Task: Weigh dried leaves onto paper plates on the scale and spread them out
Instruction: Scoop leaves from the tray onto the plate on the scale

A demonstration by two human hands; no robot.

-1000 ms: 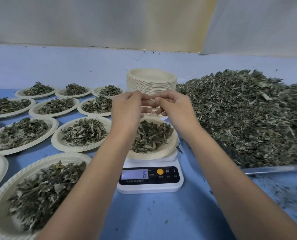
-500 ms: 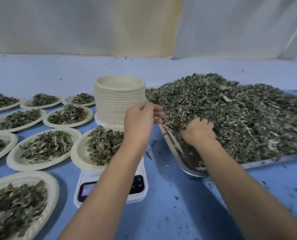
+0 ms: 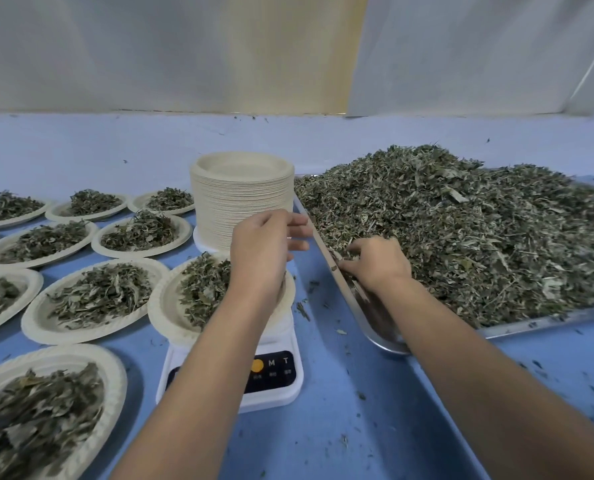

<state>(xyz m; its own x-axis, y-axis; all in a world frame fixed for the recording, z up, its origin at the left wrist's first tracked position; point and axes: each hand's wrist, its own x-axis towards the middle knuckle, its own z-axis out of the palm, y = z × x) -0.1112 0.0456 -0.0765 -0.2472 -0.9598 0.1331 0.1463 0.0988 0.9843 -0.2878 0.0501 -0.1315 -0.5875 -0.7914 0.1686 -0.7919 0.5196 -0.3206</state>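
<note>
A white scale (image 3: 275, 382) stands at the centre with a paper plate (image 3: 165, 306) of dried leaves (image 3: 202, 289) on it. My left forearm hides the display. My left hand (image 3: 261, 251) hovers over the plate's right side, fingers loosely curled and holding nothing I can see. My right hand (image 3: 375, 261) is dug into the near left edge of the big heap of dried leaves (image 3: 462, 230) on a metal tray (image 3: 378, 334), fingers curled around a pinch of leaves.
A tall stack of empty paper plates (image 3: 242, 195) stands behind the scale. Several filled plates (image 3: 94, 299) cover the blue table (image 3: 340, 427) to the left. Leaf crumbs lie scattered around the tray. A pale wall runs along the back.
Both hands left the spot above the plate. My right hand went right into the leaf heap and stays there; my left hand drifted to the plate's right side. The view panned right.
</note>
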